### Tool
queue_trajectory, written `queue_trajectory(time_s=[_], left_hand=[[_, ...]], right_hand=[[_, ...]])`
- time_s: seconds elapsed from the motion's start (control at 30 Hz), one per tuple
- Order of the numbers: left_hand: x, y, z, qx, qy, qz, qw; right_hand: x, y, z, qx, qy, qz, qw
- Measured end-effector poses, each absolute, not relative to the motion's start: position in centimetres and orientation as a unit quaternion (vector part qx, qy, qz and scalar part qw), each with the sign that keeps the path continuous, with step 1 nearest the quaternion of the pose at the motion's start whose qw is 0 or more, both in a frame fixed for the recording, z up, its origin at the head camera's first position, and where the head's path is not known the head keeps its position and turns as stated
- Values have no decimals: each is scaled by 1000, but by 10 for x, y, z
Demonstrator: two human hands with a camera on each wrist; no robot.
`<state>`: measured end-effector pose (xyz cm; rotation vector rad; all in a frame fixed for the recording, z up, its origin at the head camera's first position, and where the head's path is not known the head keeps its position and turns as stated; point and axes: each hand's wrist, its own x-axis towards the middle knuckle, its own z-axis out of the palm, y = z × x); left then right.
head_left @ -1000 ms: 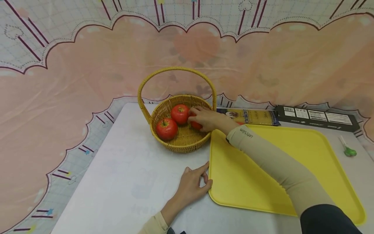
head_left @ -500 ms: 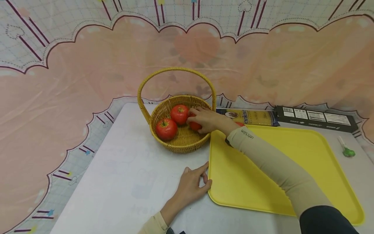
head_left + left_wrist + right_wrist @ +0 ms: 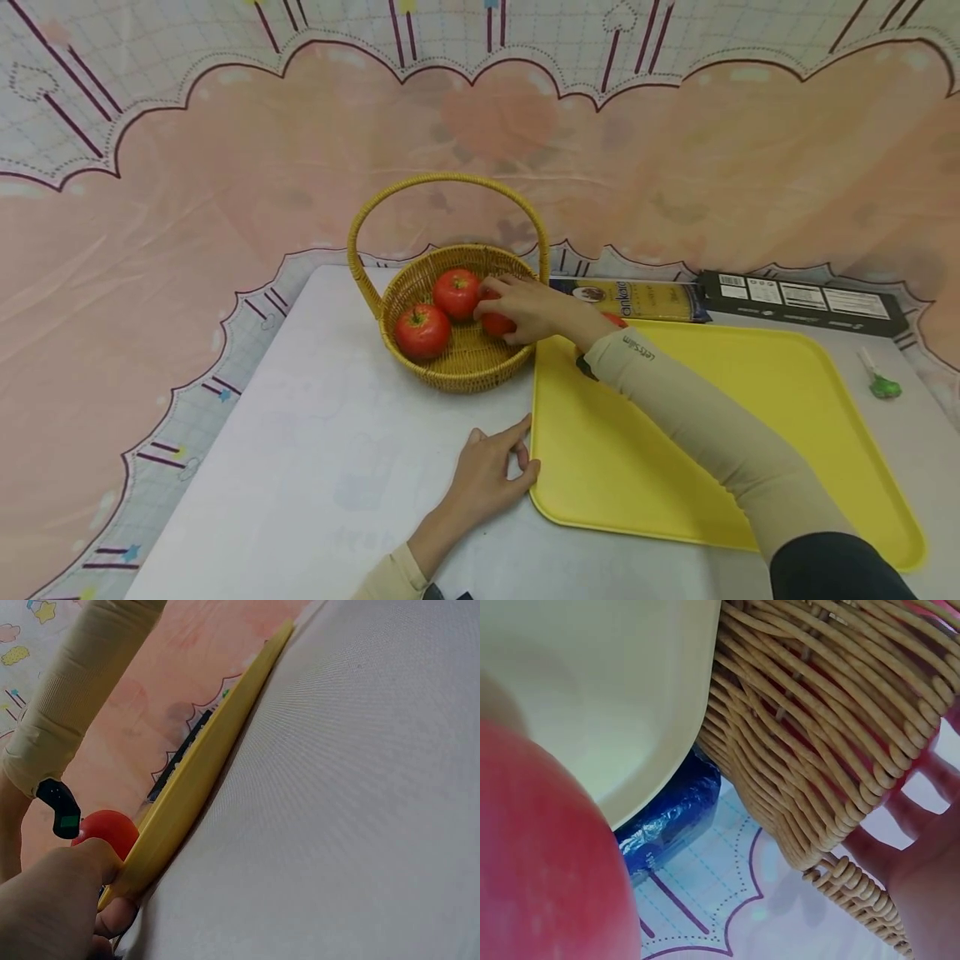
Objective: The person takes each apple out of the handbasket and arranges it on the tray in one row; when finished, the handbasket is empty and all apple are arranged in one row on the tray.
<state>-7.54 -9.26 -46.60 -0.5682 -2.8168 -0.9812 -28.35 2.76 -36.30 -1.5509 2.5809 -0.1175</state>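
A yellow wicker basket (image 3: 457, 383) with a tall hoop handle holds red apples. Inside it, my right hand (image 3: 525, 308) curls its fingers round an apple (image 3: 495, 321) at the basket's right side. Two more apples lie to its left, one at the back (image 3: 456, 293) and one in front (image 3: 422, 332). My left hand (image 3: 483, 475) holds the left rim of a yellow tray (image 3: 675, 433) near its front corner, thumb and fingers at the edge. Behind my right wrist shows part of another red apple (image 3: 111, 831), mostly hidden in the head view.
A yellow and blue pasta packet (image 3: 637, 300) lies behind the tray. A long black box (image 3: 802, 302) extends to its right. Beyond the tray's right edge is a small green-tipped item (image 3: 885, 386). The white tabletop (image 3: 315, 467) ends at a patterned cloth backdrop (image 3: 300, 183).
Both hands keep their places, the right at the apple in the basket and the left at the tray's rim. The whole head view has shifted slightly left.
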Motion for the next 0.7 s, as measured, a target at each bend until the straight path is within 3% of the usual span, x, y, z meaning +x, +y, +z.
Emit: queue_trajectory(time_s=[0.7], left_hand=[[-75, -91, -466, -184, -927, -322, 57]], right_hand=[[-262, 40, -347, -528, 846, -76, 9]])
